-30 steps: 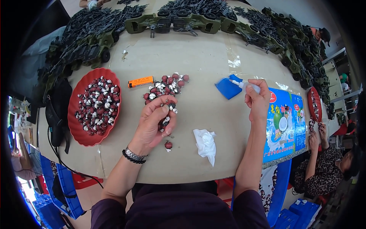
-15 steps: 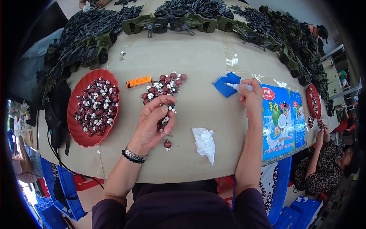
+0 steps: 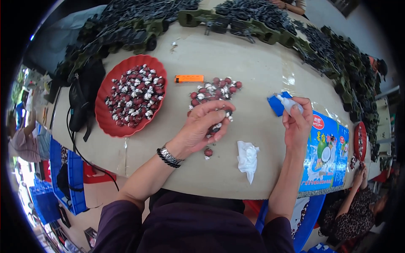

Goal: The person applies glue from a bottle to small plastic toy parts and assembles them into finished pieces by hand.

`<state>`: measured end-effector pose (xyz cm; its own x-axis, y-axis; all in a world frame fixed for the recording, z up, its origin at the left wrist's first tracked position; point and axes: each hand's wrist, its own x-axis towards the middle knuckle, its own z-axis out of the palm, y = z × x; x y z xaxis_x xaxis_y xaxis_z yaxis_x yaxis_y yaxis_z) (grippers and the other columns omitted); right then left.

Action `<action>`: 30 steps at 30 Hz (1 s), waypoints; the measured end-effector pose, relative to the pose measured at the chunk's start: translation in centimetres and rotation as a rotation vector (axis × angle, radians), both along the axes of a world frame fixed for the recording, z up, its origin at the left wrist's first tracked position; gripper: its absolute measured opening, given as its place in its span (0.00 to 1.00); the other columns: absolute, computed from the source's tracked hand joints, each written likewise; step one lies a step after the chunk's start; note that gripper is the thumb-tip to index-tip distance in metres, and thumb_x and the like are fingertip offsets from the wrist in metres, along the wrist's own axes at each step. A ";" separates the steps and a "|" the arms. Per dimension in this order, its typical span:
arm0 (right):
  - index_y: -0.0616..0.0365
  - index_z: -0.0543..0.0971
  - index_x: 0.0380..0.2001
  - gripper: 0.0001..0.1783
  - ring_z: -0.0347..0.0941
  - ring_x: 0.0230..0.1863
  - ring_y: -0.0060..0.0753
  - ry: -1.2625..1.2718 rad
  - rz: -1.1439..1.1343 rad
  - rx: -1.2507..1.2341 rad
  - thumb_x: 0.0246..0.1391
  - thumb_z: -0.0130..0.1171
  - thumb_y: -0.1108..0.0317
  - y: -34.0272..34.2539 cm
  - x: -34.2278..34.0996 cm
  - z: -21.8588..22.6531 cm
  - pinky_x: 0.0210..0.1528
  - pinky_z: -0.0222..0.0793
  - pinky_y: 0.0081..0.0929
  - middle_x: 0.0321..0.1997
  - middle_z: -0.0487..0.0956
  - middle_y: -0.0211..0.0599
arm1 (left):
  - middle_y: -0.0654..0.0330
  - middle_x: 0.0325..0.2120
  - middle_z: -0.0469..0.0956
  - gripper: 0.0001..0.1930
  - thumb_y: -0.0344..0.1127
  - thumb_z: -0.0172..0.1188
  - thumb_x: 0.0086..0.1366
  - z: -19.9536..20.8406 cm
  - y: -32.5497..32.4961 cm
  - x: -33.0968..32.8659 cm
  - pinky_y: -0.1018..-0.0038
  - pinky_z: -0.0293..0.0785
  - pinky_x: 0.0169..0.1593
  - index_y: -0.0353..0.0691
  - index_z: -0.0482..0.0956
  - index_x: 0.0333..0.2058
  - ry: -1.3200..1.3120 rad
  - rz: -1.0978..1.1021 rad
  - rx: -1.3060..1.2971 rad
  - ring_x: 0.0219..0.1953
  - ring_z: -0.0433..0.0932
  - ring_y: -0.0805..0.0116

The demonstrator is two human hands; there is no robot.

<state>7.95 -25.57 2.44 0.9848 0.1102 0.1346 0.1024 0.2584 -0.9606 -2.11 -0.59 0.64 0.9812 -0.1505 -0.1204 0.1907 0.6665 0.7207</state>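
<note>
My left hand (image 3: pixel 202 124) is closed on several small dark red, white and black trinkets (image 3: pixel 217 126), pinching one between thumb and forefinger. Just beyond it lies a loose heap of the same trinkets (image 3: pixel 219 87), and a single trinket (image 3: pixel 208 152) rests below the palm. In my right hand (image 3: pixel 298 116) is a small white squeeze bottle (image 3: pixel 290 104), its narrow tip pointing up and to the left. A blue piece of sheet (image 3: pixel 276 105) lies on the table beside and partly behind the bottle. Between my forearms sits a crumpled white tissue (image 3: pixel 247 162).
A red scalloped bowl (image 3: pixel 101 111) full of trinkets stands at left, near a black pouch with a cable (image 3: pixel 75 114). An orange cylinder (image 3: pixel 189 79) lies beyond the heap. Green toy vehicles (image 3: pixel 270 33) line the far edge. A blue printed cardboard sheet (image 3: pixel 310 164) and a co-worker (image 3: pixel 350 202) are at right.
The whole view has swung, so the table's things appear farther right. The bottle in my right hand has tipped, its tip now angled more upward. My left hand still grips its trinkets.
</note>
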 end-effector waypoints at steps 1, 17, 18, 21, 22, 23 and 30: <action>0.57 0.71 0.39 0.08 0.66 0.19 0.17 -0.001 0.058 0.026 0.57 0.56 0.71 1.3 -1.0 0.3 0.16 0.54 0.13 0.28 0.76 0.34 | 0.62 0.25 0.74 0.12 0.33 0.51 0.67 -0.3 0.0 0.1 0.83 0.58 0.17 0.35 0.72 0.46 -0.033 -0.035 -0.018 0.17 0.68 0.79; 0.56 0.69 0.37 0.08 0.65 0.18 0.19 -0.070 0.315 0.034 0.57 0.56 0.69 5.1 -3.7 -1.1 0.17 0.56 0.12 0.37 0.78 0.44 | 0.64 0.27 0.75 0.12 0.31 0.50 0.67 -0.5 0.1 -0.1 0.84 0.58 0.17 0.34 0.72 0.46 -0.002 -0.099 -0.074 0.16 0.68 0.79; 0.56 0.69 0.37 0.07 0.65 0.18 0.19 -0.078 0.327 0.041 0.57 0.56 0.69 5.1 -3.7 -1.2 0.17 0.56 0.12 0.37 0.78 0.43 | 0.64 0.27 0.75 0.12 0.31 0.50 0.67 -0.4 0.1 -0.1 0.84 0.58 0.17 0.34 0.72 0.46 0.000 -0.099 -0.074 0.16 0.68 0.79; 0.56 0.69 0.37 0.07 0.65 0.18 0.18 -0.086 0.320 0.023 0.58 0.56 0.69 5.0 -3.7 -1.0 0.17 0.56 0.12 0.37 0.78 0.44 | 0.64 0.27 0.75 0.12 0.31 0.49 0.66 -0.1 0.1 -0.1 0.84 0.57 0.17 0.34 0.72 0.46 0.010 -0.102 -0.062 0.16 0.68 0.79; 0.56 0.69 0.37 0.07 0.65 0.18 0.18 -0.085 0.321 0.023 0.58 0.56 0.69 5.0 -3.7 -1.0 0.17 0.56 0.12 0.37 0.78 0.44 | 0.64 0.27 0.75 0.12 0.31 0.49 0.66 0.0 0.2 -0.1 0.84 0.57 0.17 0.34 0.72 0.46 0.007 -0.107 -0.061 0.16 0.68 0.79; 0.56 0.69 0.37 0.07 0.65 0.18 0.18 -0.083 0.322 0.027 0.58 0.56 0.69 5.0 -3.7 -1.1 0.17 0.56 0.12 0.37 0.78 0.44 | 0.64 0.27 0.75 0.12 0.31 0.49 0.66 0.1 0.3 -0.1 0.84 0.57 0.17 0.34 0.72 0.46 0.004 -0.112 -0.061 0.16 0.68 0.79; 0.56 0.70 0.38 0.07 0.65 0.18 0.18 -0.092 0.335 0.025 0.58 0.56 0.69 4.8 -3.5 -1.2 0.17 0.56 0.11 0.37 0.78 0.44 | 0.64 0.27 0.75 0.12 0.31 0.49 0.66 0.2 0.3 -0.1 0.84 0.58 0.17 0.33 0.72 0.46 -0.014 -0.113 -0.080 0.16 0.68 0.79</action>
<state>4.45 -20.74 1.28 0.8781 0.4207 0.2280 0.0938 0.3159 -0.9441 -2.21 -0.24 0.79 0.9592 -0.2683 -0.0897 0.2575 0.6967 0.6696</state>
